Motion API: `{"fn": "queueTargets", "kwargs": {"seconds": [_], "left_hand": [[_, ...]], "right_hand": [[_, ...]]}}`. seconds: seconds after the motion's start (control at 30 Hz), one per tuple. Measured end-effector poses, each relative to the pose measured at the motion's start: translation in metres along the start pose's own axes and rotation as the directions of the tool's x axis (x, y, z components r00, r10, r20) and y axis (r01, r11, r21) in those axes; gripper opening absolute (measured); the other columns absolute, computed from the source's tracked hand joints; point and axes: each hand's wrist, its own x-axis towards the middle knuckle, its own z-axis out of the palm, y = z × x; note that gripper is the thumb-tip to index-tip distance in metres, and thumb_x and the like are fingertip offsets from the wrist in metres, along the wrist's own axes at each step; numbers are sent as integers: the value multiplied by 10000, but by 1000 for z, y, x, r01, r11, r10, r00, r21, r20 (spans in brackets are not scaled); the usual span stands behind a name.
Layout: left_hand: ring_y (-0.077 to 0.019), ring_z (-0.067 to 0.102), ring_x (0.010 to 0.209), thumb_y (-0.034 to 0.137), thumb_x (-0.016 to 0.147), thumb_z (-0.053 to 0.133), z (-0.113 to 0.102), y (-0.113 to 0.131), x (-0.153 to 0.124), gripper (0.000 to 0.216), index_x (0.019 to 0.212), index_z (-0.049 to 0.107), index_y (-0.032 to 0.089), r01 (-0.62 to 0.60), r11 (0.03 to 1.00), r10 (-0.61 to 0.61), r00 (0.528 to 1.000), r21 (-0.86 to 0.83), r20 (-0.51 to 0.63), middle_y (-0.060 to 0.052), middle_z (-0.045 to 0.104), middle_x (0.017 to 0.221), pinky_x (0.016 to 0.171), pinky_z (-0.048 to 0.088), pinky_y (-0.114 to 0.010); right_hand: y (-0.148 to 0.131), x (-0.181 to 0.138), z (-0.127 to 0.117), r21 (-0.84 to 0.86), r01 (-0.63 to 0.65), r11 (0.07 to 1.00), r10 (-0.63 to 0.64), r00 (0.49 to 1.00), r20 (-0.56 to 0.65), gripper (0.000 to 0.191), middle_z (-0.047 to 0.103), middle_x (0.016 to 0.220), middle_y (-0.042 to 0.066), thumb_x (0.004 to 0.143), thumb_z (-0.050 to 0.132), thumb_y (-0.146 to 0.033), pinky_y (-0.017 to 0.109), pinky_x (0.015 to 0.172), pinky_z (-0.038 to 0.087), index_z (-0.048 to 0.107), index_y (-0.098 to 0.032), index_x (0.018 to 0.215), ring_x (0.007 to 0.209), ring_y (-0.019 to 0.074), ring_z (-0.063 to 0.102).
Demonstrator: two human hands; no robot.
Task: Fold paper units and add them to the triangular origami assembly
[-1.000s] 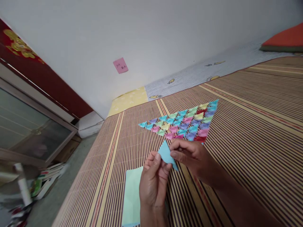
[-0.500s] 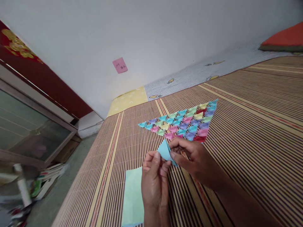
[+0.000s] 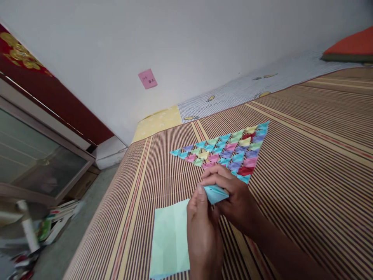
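A small piece of folded blue paper (image 3: 215,194) is held between my two hands above the striped mat. My left hand (image 3: 202,223) grips its left end, thumb on top. From the right, my right hand (image 3: 233,194) is closed on the other end, with its fingers curled over the far side. Beyond my hands lies a triangle of folded paper pieces (image 3: 230,149) in blue, green, pink, yellow, purple and red, laid in rows; my right hand hides part of its near edge. Flat beside my left hand are pale green paper sheets (image 3: 170,239), with a blue edge showing underneath.
The striped mat (image 3: 125,202) covers the raised surface, whose left edge drops to a grey floor. A pink note (image 3: 147,79) is on the white wall. An orange folded item (image 3: 349,46) lies at far right. Papers and clutter (image 3: 58,217) sit on the floor at left.
Both hands have drawn closer together, the left moving right and uncovering more of the green sheet. The blue paper has turned from an upright point to lying lengthwise between the hands.
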Motion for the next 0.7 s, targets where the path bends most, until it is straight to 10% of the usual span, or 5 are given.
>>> {"fn": "queueTargets", "kwargs": {"seconds": [0.17,0.43,0.7], "left_hand": [[-236,631,1102,462,866,722,-2,0,-2,367,1104,733,182,-12,1000,12,1000,12,16,-92,709,1095,913,489,-303],[-140,633,738,275,828,779,1,8,2,170,766,728,124,52,973,-66,996,-223,-57,-44,666,770,698,543,-226],[-92,588,672,178,996,514,6,8,2,361,694,705,128,97,927,-159,976,-362,-147,-7,581,699,717,542,-176]], "right_hand": [[-4,1,-1,-6,35,999,-35,999,-3,158,640,1005,42,897,626,-135,345,827,481,722,-243,960,966,214,607],[-6,5,-6,-53,15,998,-11,997,76,236,651,952,37,789,622,1,343,800,467,687,-210,874,924,214,605],[-4,3,-2,-298,198,934,-175,979,102,64,675,955,43,889,626,-177,382,791,394,660,-221,920,908,238,571]]}}
